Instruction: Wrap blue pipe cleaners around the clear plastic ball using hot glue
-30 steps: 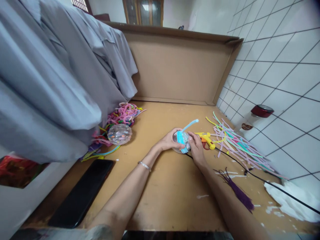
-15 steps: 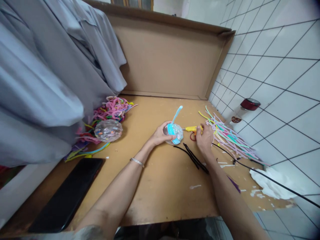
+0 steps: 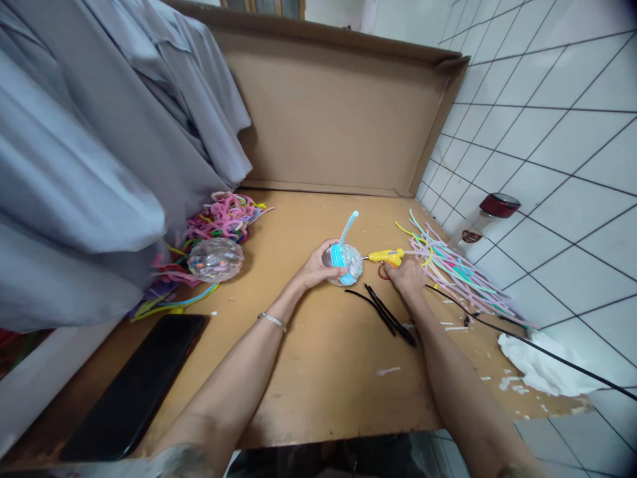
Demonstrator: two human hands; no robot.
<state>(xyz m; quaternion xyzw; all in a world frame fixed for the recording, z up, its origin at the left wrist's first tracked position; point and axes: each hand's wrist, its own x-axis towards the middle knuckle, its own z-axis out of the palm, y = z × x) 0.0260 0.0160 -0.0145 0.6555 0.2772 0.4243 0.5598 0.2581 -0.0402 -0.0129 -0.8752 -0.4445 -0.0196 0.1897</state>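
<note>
My left hand [image 3: 318, 264] is wrapped around the side of a clear round ball [image 3: 352, 260] filled with pale bits. Light-blue pipe cleaner [image 3: 338, 259] bands the ball, and its free end sticks upward. Just right of the ball, my right hand [image 3: 409, 277] is closed on the handle of a yellow hot glue gun [image 3: 385, 257]. The gun's metal nozzle points left, close to the ball; whether they touch I cannot tell. Red scissor handles [image 3: 383, 270] show partly under the gun. Black pipe cleaners [image 3: 385, 317] lie on the table below.
A second clear ball [image 3: 216, 259] rests by a heap of colourful pipe cleaners [image 3: 229, 216] at left. A black phone [image 3: 134, 388] lies front left. Pastel pipe cleaners [image 3: 462, 279], a red-lidded bottle [image 3: 472, 232], white tissue [image 3: 540, 365] and a black cord [image 3: 497, 335] are at right.
My right hand has shifted down from the glue gun's body to its handle, uncovering the yellow body. The ball in my left hand has turned slightly, its blue end tilting left.
</note>
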